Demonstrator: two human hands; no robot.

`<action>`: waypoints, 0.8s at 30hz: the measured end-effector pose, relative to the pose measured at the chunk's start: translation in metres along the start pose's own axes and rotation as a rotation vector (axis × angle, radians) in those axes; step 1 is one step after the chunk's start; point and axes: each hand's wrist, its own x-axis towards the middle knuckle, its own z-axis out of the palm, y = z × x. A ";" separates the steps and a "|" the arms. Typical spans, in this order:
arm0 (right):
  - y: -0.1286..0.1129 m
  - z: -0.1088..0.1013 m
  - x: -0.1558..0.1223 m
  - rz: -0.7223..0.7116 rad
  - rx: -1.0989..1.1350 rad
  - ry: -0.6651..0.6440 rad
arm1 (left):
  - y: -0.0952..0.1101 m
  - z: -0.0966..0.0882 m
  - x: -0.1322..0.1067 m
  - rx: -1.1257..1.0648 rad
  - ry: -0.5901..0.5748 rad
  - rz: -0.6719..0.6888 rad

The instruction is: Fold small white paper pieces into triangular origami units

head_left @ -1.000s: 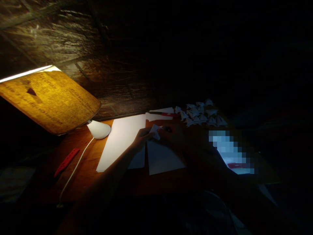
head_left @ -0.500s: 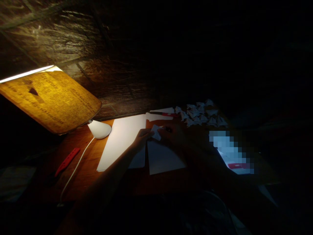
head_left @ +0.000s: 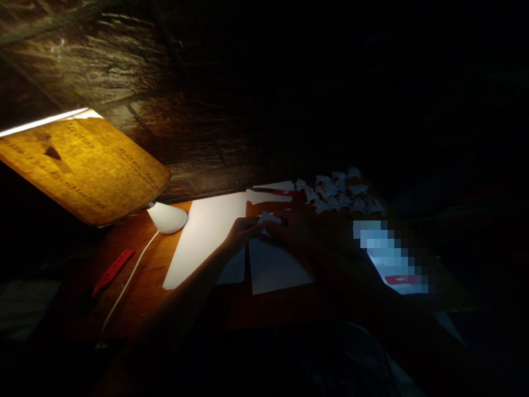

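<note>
Between my two hands is a small folded piece of white paper (head_left: pixel 268 218). My left hand (head_left: pixel 242 230) pinches it from the left, its fingers closed on the edge. My right hand (head_left: pixel 289 229) grips it from the right, mostly in shadow, with fingertips over its lower part. Below them lies a white paper sheet (head_left: pixel 276 270), and a larger stack of white paper (head_left: pixel 206 237) is under and left of my left forearm. Several small folded paper shapes (head_left: pixel 330 190) sit grouped at the back right of the wooden table (head_left: pixel 136 286).
A lamp with a printed shade (head_left: pixel 91 171) and white base (head_left: pixel 169 219) stands left, its white cable (head_left: pixel 128 292) running forward. A red-handled tool (head_left: pixel 113 272) lies beside it. A red-and-black tool (head_left: pixel 283 193) rests on paper scraps (head_left: pixel 270 188). A lit, pixelated screen (head_left: pixel 388 259) is right.
The folded paper has turned between my fingers and less of it shows. My right fingers have moved further over it, slightly to the left.
</note>
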 end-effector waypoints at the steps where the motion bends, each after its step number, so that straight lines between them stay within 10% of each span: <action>1: -0.001 0.000 0.000 0.004 -0.010 -0.011 | 0.000 0.000 0.000 -0.008 -0.010 -0.007; 24: 0.002 0.001 0.000 0.061 0.005 -0.003 | -0.008 -0.005 0.003 -0.111 -0.055 -0.025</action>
